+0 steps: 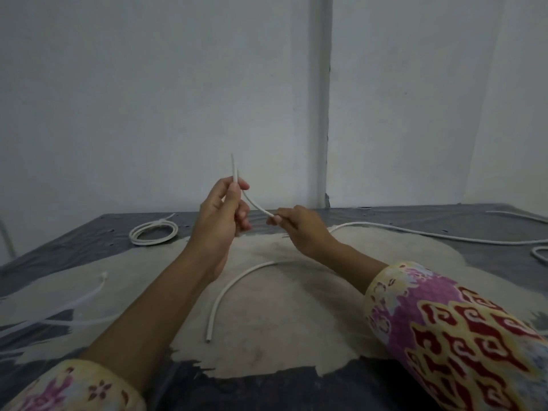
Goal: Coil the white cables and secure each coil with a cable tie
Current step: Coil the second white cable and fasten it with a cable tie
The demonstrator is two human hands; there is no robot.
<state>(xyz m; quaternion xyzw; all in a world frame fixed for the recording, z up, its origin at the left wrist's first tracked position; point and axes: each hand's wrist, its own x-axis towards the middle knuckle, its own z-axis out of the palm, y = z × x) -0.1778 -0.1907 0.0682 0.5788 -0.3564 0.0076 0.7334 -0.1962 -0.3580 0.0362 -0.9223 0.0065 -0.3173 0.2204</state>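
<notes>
My left hand (221, 216) is raised above the table, pinching a white cable (255, 205) near its end, which sticks up past my fingers. My right hand (299, 228) grips the same cable a short way along, so a short curved stretch spans between the hands. The cable appears to run on from my right hand and trails away to the right (415, 231) across the table. A separate short white cable piece (228, 287) lies curved on the pale patch below my hands. A finished white coil (153, 232) bound with a tie lies at the back left.
The table (89, 247) has a dark grey plastic cover with a large pale worn patch. Several translucent cable ties (86, 298) lie at the left. More white cable (538, 255) sits at the right edge. A white wall stands behind the table.
</notes>
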